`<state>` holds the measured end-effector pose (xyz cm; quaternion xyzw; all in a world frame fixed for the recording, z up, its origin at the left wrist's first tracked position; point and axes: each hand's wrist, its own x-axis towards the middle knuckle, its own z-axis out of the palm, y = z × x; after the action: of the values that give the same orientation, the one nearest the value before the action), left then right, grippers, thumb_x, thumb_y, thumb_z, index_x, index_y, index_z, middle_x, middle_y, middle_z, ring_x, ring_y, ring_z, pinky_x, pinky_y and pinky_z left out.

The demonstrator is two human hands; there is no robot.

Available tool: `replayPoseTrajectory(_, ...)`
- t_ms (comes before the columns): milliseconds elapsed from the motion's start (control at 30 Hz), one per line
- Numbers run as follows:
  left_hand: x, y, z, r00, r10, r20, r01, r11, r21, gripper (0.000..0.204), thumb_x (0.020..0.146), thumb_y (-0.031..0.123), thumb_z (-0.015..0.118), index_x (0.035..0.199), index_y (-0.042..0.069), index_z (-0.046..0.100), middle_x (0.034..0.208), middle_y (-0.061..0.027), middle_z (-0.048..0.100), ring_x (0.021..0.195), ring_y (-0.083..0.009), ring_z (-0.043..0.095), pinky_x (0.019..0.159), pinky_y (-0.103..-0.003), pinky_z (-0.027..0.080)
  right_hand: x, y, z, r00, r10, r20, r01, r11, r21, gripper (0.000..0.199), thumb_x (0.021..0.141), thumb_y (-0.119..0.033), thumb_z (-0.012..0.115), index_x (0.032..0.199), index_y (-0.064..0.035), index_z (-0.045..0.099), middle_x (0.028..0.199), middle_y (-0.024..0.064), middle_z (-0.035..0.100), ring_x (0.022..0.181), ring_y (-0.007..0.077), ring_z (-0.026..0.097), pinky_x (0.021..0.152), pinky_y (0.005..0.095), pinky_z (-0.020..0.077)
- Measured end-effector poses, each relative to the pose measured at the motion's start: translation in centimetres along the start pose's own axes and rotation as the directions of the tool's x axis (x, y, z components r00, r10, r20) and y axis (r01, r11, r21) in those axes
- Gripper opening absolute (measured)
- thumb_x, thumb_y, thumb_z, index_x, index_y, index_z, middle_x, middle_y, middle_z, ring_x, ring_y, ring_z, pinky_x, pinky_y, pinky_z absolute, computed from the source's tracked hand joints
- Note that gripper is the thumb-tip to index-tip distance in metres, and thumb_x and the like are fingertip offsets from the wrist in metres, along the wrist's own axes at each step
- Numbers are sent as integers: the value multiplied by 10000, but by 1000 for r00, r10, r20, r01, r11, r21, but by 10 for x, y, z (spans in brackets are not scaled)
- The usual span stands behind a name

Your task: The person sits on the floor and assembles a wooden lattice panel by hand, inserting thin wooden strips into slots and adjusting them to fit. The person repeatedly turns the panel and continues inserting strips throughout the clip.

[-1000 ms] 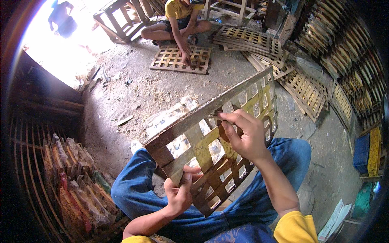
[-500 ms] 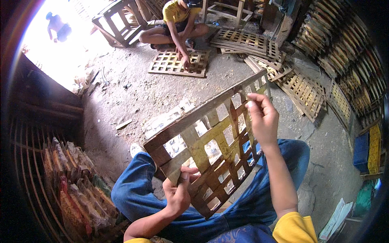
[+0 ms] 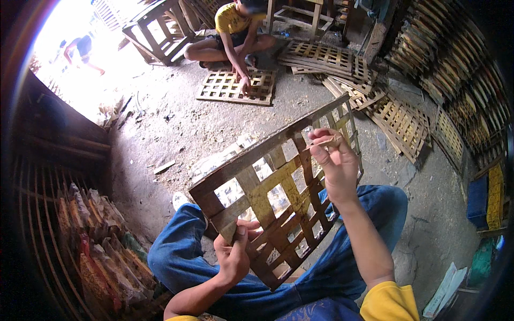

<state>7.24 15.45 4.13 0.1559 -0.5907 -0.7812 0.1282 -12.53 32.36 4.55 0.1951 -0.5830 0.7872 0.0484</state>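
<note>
A woven lattice panel (image 3: 261, 193) of flat brown and yellowish strips, edged with wooden battens, stands tilted above my lap. My left hand (image 3: 233, 255) is closed on its lower left edge, thumb on the near face and fingers reaching through an opening. In front of the panel's right half is my right hand (image 3: 341, 174), its fingers pinched round a thin tan scrap (image 3: 326, 142), possibly a flake or strip end. Whether that scrap touches the lattice I cannot tell.
Across the floor a person in a yellow shirt (image 3: 227, 21) sits working on another lattice panel (image 3: 214, 85). More panels (image 3: 399, 120) lie piled at the right, near tall stacked racks (image 3: 450, 59). A slatted rack with crusted sheets (image 3: 104, 251) stands at my left.
My right hand has shifted slightly left and down, and a tan scrap now shows in its fingers. The panel has turned a little. A distant person outdoors has bent over.
</note>
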Motion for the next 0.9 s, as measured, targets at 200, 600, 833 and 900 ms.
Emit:
replayPoseTrajectory(200,1,-2,1,999,-43,9,43,999,-14,231,1018,127,466,1004,-31,634,986,-96,659,848,-150,636,823,-332,534,-7,-15,11,932,362,7,-352,903,247,144,891,-150,697,1008,-77,661,873,-21,569,696,54,491,607,195,397)
replayPoseTrajectory(600,15,1,-2,990,-122,-69,120,992,-27,252,1012,196,507,1051,-34,603,984,-123,670,822,-166,637,786,-325,538,-13,-13,25,945,277,175,-263,960,-101,237,903,-153,667,1082,2,664,981,64,703,838,81,618,737,218,486)
replayPoseTrajectory(833,14,10,-1,996,-83,-21,83,996,-21,291,1006,234,525,1046,-40,613,989,-135,673,833,-184,646,804,-350,548,-9,-11,25,898,270,346,-224,960,-168,318,877,-124,687,1161,13,646,1095,92,683,1026,140,630,907,273,491)
replayPoseTrajectory(900,14,8,-1,996,-78,-36,78,997,-1,287,1005,226,524,1044,-43,616,990,-134,673,833,-190,649,798,-354,552,-6,-10,23,901,238,363,-181,966,-185,306,881,-110,678,1161,10,643,1086,78,681,1007,124,627,896,263,490)
